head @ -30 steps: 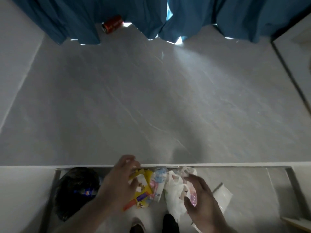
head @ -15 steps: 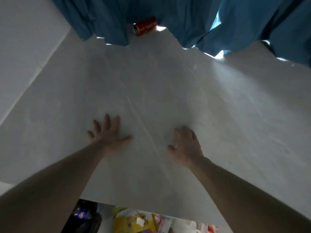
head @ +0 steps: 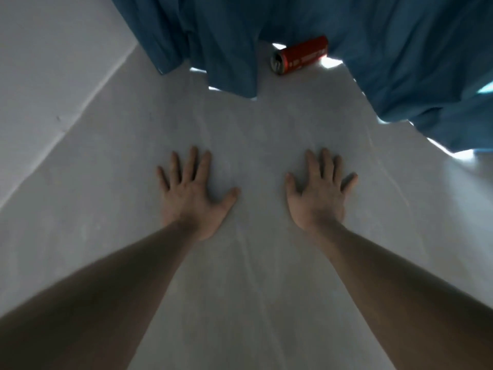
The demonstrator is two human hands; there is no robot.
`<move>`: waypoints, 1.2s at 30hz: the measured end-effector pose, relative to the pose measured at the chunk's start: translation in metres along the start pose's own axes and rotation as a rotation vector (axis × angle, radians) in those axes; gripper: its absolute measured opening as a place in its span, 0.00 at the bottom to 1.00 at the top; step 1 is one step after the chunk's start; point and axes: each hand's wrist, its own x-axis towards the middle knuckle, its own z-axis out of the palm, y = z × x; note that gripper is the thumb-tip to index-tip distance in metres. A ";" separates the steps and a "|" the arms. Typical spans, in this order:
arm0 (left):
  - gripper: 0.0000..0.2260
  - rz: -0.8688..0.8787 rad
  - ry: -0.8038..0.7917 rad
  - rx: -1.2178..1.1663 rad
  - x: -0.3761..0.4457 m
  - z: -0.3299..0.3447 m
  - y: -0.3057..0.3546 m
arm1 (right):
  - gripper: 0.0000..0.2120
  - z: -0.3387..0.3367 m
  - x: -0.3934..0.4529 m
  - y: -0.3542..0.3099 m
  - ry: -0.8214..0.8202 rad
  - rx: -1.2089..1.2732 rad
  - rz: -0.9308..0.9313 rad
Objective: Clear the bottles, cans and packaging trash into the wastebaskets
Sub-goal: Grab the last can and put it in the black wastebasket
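Nearest the camera, both forearms reach up from the lower corners of the frame onto the pale grey bench (head: 106, 169). A second ago the hands were down at the bench's near edge among wrappers and a dark bag; that litter has now gone out of view below. The left hand (head: 193, 194) and right hand (head: 318, 196) lie flat at mid-frame, palms down, fingers spread and straight, each grip empty and holding nothing. Farther on, in the upper middle of the frame, a red drinks can (head: 300, 55) lies on its side against the blue curtain (head: 400, 49), well apart from both hands. It is probably the next piece to clear, and taking it calls for a long stretch forward.
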 end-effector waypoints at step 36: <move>0.39 -0.011 -0.030 -0.056 0.045 -0.007 0.001 | 0.19 -0.020 -0.086 0.016 0.055 0.549 -0.311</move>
